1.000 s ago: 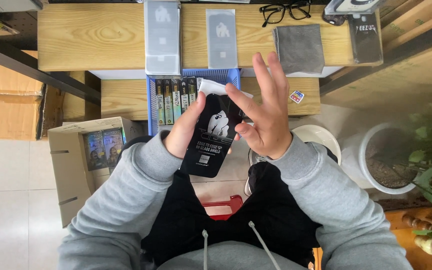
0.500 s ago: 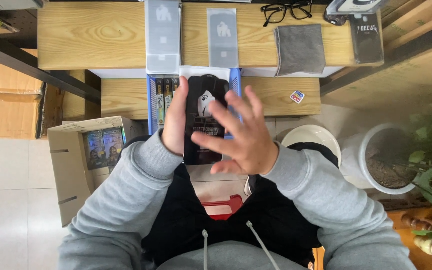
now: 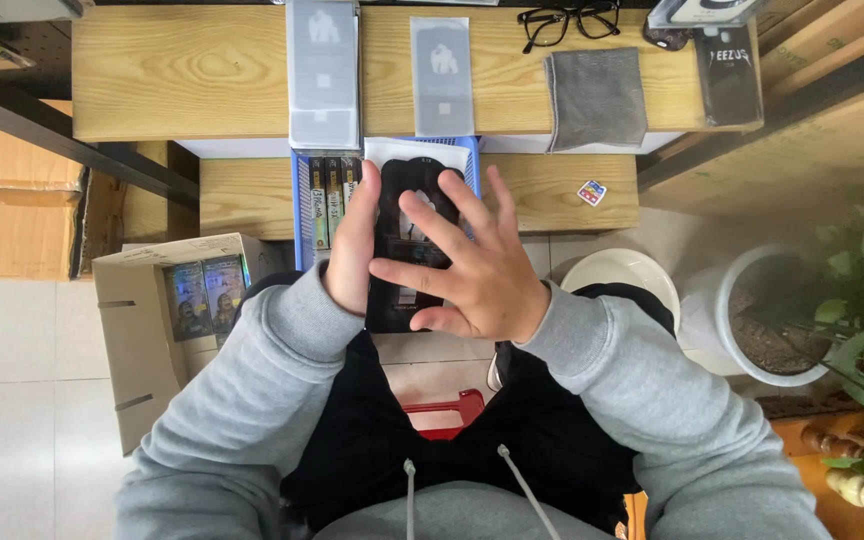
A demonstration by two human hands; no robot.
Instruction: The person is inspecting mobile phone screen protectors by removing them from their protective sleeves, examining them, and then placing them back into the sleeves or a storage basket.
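Wooden desk [image 3: 202, 70] stretching across top. Grey cloth [image 3: 597, 97] lying on it, black glasses [image 3: 562, 22] lying just behind. Black flat packet [image 3: 414, 245] sitting upright over lap, below desk. Left hand [image 3: 352, 250] gripping its left edge, fingers curling round. Right hand [image 3: 477, 270] pressing on front, fingers spreading apart.

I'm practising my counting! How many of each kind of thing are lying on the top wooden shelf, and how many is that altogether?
Pale grey flat packets: 2
Black glasses: 1
Grey cloth: 1
Dark flat packet: 1
Total: 5
Something more at the top right edge is cut off, so it is not counted. The black packet in the hands is not on the shelf.
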